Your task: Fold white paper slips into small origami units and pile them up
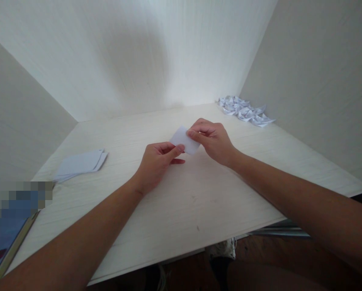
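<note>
A small folded piece of white paper (183,138) is held between both hands, a little above the middle of the table. My left hand (159,159) pinches its lower left edge, thumb on top and the other fingers underneath. At the upper right side, my right hand (212,139) grips it between thumb and curled fingers. The paper looks roughly square and is turned cornerwise. Its underside and the fingertips behind it are hidden.
A stack of flat white paper sheets (79,165) lies at the left. Several folded paper boats (244,110) cluster in the back right corner. Panels (314,81) enclose the pale table (168,226) at the back and sides. A partly pixelated screen-like object (11,226) sits at the left front edge.
</note>
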`<act>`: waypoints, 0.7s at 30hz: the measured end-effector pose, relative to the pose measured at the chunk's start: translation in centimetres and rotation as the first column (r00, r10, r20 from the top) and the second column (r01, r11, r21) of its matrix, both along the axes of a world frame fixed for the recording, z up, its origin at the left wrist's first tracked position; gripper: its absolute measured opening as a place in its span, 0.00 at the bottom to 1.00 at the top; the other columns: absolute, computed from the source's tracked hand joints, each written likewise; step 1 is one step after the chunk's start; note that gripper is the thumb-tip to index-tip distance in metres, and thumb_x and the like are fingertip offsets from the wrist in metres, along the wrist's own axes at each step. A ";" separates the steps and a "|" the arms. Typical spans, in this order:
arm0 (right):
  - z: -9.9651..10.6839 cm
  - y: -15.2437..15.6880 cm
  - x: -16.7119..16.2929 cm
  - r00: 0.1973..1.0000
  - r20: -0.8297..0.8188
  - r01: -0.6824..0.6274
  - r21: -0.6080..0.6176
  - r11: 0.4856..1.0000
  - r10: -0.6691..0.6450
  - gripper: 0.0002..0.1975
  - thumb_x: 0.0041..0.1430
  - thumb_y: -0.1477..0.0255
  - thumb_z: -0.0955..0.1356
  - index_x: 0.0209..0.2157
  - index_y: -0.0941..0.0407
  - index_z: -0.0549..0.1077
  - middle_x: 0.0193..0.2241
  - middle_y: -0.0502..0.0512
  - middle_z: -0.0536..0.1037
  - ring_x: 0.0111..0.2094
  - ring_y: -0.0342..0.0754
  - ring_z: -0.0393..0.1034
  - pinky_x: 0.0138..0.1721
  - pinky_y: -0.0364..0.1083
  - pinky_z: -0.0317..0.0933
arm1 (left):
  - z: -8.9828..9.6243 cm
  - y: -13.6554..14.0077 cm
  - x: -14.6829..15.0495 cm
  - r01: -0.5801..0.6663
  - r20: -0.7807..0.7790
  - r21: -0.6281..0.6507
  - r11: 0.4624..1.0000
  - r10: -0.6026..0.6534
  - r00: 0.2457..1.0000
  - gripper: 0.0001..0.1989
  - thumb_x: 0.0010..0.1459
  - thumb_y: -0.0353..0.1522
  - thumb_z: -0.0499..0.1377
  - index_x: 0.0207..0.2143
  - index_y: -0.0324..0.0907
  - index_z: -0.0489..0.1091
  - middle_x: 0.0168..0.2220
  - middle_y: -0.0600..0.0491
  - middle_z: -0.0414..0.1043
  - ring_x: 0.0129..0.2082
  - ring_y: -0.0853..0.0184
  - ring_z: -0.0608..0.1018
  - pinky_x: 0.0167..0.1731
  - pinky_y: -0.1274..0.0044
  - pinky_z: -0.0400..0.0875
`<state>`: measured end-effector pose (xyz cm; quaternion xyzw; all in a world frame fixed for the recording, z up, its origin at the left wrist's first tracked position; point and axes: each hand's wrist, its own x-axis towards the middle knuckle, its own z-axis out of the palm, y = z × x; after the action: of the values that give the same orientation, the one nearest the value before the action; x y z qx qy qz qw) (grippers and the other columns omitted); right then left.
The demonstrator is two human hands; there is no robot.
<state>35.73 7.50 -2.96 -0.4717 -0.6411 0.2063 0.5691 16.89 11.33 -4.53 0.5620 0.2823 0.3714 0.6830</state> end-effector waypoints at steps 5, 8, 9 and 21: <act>-0.1 -0.4 -1.0 0.997 -0.010 -0.072 -0.032 0.997 0.071 0.16 0.61 0.58 0.73 0.28 0.55 0.81 0.32 0.53 0.75 0.32 0.45 0.69 0.31 0.45 0.65 | 0.0 -0.6 0.3 0.034 -0.077 0.037 0.999 -0.031 0.997 0.16 0.52 0.41 0.72 0.32 0.35 0.82 0.33 0.47 0.80 0.32 0.66 0.79 0.26 0.76 0.81; -0.2 -0.7 -1.5 0.994 -0.045 -0.097 -0.060 0.993 0.095 0.17 0.61 0.56 0.73 0.29 0.56 0.81 0.34 0.53 0.75 0.29 0.43 0.68 0.28 0.45 0.64 | 0.3 -0.8 0.3 0.039 -0.130 0.055 0.998 -0.032 0.991 0.18 0.51 0.42 0.72 0.34 0.35 0.82 0.36 0.44 0.82 0.35 0.61 0.81 0.21 0.77 0.78; -0.1 -0.7 -1.5 0.995 -0.049 -0.091 -0.055 0.994 0.088 0.16 0.61 0.57 0.73 0.29 0.56 0.80 0.33 0.53 0.75 0.29 0.43 0.68 0.28 0.45 0.64 | 0.5 -0.9 0.3 0.040 -0.149 0.056 0.998 -0.031 0.988 0.18 0.52 0.43 0.72 0.35 0.35 0.82 0.38 0.43 0.83 0.36 0.59 0.82 0.19 0.78 0.76; 0.0 0.9 1.0 0.973 -0.213 0.094 0.008 0.996 -0.090 0.10 0.59 0.66 0.74 0.26 0.55 0.79 0.29 0.50 0.73 0.31 0.44 0.65 0.37 0.47 0.61 | 0.5 -1.4 0.4 -0.012 -0.105 0.038 0.999 0.016 0.994 0.17 0.53 0.43 0.72 0.40 0.41 0.83 0.44 0.46 0.83 0.45 0.61 0.81 0.36 0.75 0.81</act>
<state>36.77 8.37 -2.97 -0.4709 -0.5560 0.2232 0.6475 17.27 9.92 -4.03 0.5913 0.3149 0.3512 0.6541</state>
